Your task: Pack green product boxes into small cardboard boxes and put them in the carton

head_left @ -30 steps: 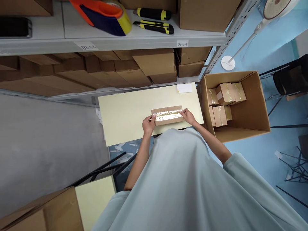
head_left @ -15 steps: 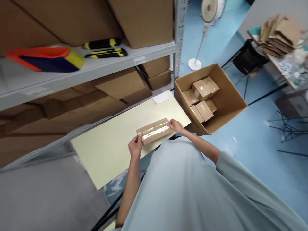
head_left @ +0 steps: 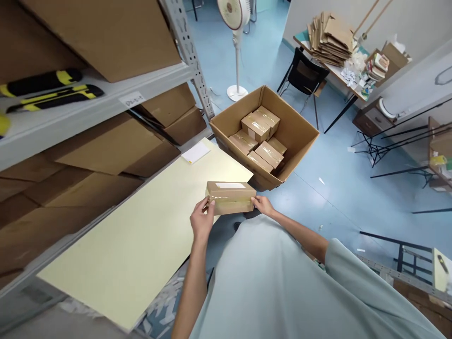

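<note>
A small taped cardboard box (head_left: 231, 195) is held between both hands, over the near right edge of the pale yellow table (head_left: 141, 235). A white label shows on one face, and shiny clear tape runs along another. My left hand (head_left: 203, 216) grips its left end, thumb toward me. At its right end, my right hand (head_left: 263, 205) pinches the corner. Beyond, a large open carton (head_left: 300, 155) stands on the floor, with several similar taped boxes (head_left: 256, 126) inside. A stack of white labels (head_left: 196, 153) lies at the table's far end.
A metal shelf (head_left: 155, 89) with large cartons runs along the left, with two utility knives (head_left: 56, 96) on its board. Past the open carton stand a white fan (head_left: 237, 52) and a black chair (head_left: 305, 70). A cluttered desk (head_left: 348, 75) is at the back right.
The box has come up off the table and tilted, so its labelled face now shows. Both hands keep their hold on its ends. My view has turned to the right.
</note>
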Action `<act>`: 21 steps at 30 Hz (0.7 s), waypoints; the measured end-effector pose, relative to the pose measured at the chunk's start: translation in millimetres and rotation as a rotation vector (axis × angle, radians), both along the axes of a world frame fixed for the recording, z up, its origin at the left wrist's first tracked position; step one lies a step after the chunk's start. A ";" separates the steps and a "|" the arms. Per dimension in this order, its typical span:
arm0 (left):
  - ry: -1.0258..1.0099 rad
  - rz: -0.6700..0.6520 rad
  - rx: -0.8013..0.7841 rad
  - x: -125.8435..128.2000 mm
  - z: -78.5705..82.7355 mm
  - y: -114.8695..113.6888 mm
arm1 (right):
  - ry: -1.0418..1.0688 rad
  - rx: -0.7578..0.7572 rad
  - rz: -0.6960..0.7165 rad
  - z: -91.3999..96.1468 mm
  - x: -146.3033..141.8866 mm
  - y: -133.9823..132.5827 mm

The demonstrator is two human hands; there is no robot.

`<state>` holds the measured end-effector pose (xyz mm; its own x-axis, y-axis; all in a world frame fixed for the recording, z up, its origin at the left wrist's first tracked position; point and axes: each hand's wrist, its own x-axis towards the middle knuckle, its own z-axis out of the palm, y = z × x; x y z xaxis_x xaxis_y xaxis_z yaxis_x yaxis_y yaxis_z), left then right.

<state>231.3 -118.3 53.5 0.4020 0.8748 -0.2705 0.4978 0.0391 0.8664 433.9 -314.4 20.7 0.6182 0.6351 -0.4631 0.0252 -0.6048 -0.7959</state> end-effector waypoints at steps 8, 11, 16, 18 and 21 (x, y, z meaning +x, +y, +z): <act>-0.100 -0.342 0.120 85.3 52.7 -1.1 | -0.021 0.241 -0.352 11.4 52.7 -42.8; -0.135 -0.411 0.122 124.4 63.6 5.1 | -0.059 0.278 -0.467 12.0 84.8 -40.8; -0.076 -0.540 0.094 204.4 53.3 29.0 | -0.018 0.261 -0.560 5.2 143.6 -16.4; -0.009 -0.574 0.063 238.8 39.9 47.5 | 0.003 0.212 -0.567 -1.7 168.6 -2.6; 0.072 -0.607 0.041 290.9 9.9 85.4 | 0.061 0.120 -0.547 -18.3 206.6 23.5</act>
<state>522.2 -32.9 63.3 0.8140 0.5052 -0.2867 0.4781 -0.3024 0.8246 640.5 -290.9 2.3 0.8465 0.2804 -0.4526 -0.3147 -0.4221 -0.8502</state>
